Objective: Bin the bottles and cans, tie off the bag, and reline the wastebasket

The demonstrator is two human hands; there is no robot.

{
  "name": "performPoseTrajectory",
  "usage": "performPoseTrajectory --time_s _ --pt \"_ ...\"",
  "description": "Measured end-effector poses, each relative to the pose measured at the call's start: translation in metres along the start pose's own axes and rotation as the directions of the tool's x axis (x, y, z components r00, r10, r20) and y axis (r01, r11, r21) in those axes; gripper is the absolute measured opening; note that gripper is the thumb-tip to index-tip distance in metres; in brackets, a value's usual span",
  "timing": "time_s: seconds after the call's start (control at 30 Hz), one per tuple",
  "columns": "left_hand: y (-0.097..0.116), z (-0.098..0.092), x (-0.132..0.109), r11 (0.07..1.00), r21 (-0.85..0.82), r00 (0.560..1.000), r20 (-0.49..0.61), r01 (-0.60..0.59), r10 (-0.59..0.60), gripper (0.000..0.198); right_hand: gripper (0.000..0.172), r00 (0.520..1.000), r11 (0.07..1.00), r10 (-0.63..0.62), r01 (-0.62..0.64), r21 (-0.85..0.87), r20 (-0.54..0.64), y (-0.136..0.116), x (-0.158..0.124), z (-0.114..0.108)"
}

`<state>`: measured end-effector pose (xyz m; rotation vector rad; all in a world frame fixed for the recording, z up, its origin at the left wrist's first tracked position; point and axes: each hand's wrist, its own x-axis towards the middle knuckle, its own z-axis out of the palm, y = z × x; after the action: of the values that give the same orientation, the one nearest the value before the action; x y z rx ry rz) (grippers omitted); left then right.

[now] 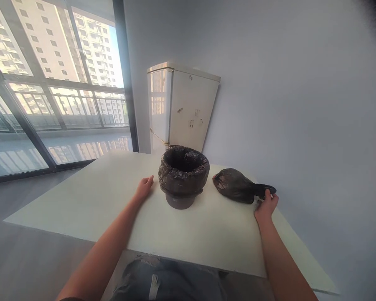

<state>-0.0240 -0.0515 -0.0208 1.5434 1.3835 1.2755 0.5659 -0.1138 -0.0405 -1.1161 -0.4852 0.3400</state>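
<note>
A small trash bin (pixel 179 202) stands upright on the white table, lined with a black garbage bag (pixel 184 183) folded down over its rim. The inside is dark and I cannot make out what it holds. My left hand (pixel 145 187) rests on the table just left of the bin, apart from it, fingers curled with nothing visible in them. To the right of the bin lies a filled black garbage bag (pixel 235 186), its gathered neck pointing right. At that neck, my right hand (pixel 267 204) pinches the plastic between thumb and fingers.
The white table (pixel 81 205) spreads out on both sides, its right edge close to a grey wall (pixel 301 125). Behind the table stands an old white refrigerator (pixel 191 108) with worn marks. Large glass doors (pixel 59 104) are on the left.
</note>
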Motion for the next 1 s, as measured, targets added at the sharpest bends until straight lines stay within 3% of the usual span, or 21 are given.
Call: performPoseTrajectory --time_s 0.13,0.2,0.33,0.4,0.53,0.7,0.87,1.0 --pt "0.005 0.002 0.001 0.991 -0.107 0.991 0.102 -0.077 0.088 0.045 0.052 0.988 0.99 -0.14 0.138 -0.035 -0.059 -0.005 -0.002 0.0" --pt "0.006 0.003 0.0 0.984 -0.144 0.973 0.189 -0.103 0.129 0.052 0.056 0.985 0.985 -0.167 0.165 -0.042 -0.043 -0.006 -0.002 0.001" --pt "0.007 0.0 -0.008 0.981 -0.183 0.874 0.464 -0.066 0.145 0.072 0.061 0.994 0.998 -0.059 0.061 -0.019 0.087 -0.006 0.002 0.005" --pt "0.009 0.001 -0.012 0.986 -0.148 0.837 0.529 -0.07 0.139 0.075 0.068 0.983 1.0 0.014 -0.012 -0.012 0.184 -0.006 0.004 0.009" --pt "0.017 0.025 -0.024 0.993 -0.055 0.856 0.502 -0.107 0.121 0.089 0.075 0.934 0.993 0.114 -0.115 -0.018 0.34 -0.004 -0.002 0.02" --pt "0.02 0.071 -0.032 0.976 0.109 0.932 0.333 -0.191 0.145 0.094 0.052 0.873 0.982 0.17 -0.186 -0.01 0.458 0.0 -0.005 0.024" --pt "0.013 0.083 -0.019 0.97 0.184 0.952 0.29 -0.157 0.099 0.093 0.05 0.911 0.971 0.104 -0.18 0.159 0.399 -0.014 0.01 0.005" --pt "0.018 0.086 0.002 0.984 0.095 0.902 0.419 -0.153 0.1 0.086 0.05 0.915 0.943 0.039 -0.167 0.289 0.403 -0.03 0.017 -0.012"
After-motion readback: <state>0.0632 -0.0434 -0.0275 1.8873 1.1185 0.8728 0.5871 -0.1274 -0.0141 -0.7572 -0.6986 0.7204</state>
